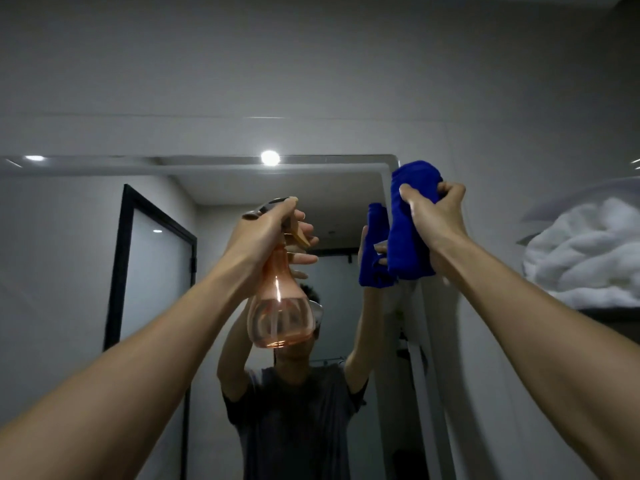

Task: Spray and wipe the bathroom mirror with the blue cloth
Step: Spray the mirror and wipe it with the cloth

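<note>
The bathroom mirror fills the middle of the head view, its rounded top right corner near the cloth. My left hand grips a clear pink spray bottle by its neck and trigger, raised in front of the glass, with liquid in its lower bulb. My right hand is closed on a bunched blue cloth, held up at the mirror's upper right edge. Whether the cloth touches the glass I cannot tell. The mirror reflects both raised arms, the bottle and the cloth.
White folded towels lie on a shelf at the right, at hand height. The mirror reflects a dark-framed door on the left and a ceiling light. Grey wall runs above and to the right of the mirror.
</note>
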`<state>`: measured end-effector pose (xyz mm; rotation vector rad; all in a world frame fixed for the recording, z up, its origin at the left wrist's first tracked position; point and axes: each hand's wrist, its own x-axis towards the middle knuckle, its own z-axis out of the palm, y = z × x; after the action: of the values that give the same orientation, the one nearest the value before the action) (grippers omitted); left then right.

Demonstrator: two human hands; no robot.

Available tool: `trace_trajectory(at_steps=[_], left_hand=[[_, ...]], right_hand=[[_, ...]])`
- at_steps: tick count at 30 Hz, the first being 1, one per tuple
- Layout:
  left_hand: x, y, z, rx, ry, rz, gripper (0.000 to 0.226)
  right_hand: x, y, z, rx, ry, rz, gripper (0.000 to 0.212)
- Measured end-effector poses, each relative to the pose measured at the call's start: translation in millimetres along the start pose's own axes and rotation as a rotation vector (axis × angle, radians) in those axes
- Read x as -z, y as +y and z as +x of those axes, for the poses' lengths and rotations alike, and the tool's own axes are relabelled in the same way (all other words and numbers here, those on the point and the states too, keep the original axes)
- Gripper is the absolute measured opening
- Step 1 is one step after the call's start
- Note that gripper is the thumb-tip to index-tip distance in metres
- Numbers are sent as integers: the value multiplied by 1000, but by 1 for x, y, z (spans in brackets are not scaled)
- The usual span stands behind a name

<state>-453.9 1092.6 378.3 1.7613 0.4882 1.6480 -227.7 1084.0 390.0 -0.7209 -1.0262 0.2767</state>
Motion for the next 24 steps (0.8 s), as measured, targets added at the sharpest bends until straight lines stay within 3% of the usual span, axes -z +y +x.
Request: trace_trajectory(at_steps=[4, 8, 11, 15, 20, 24], left_hand=[[-6, -6, 9, -42, 59, 89, 31], [-4, -12, 7, 39, 60, 15, 41], [-3, -14, 10, 45, 103, -4, 34], [1, -18, 11, 52, 65, 37, 33], [13, -18, 16, -2, 79, 73, 33], [24, -15, 19, -7, 63, 86, 35]], right_hand=[[-1, -5, 9, -49, 64, 43, 41], [-3, 2, 17, -103, 105, 153, 32], [-5, 8, 25, -78, 116, 141, 25], [-13, 10, 31, 1, 130, 74, 31], [-30, 15, 35, 245, 214, -130, 39], [-39, 14, 38, 386, 271, -447, 41]])
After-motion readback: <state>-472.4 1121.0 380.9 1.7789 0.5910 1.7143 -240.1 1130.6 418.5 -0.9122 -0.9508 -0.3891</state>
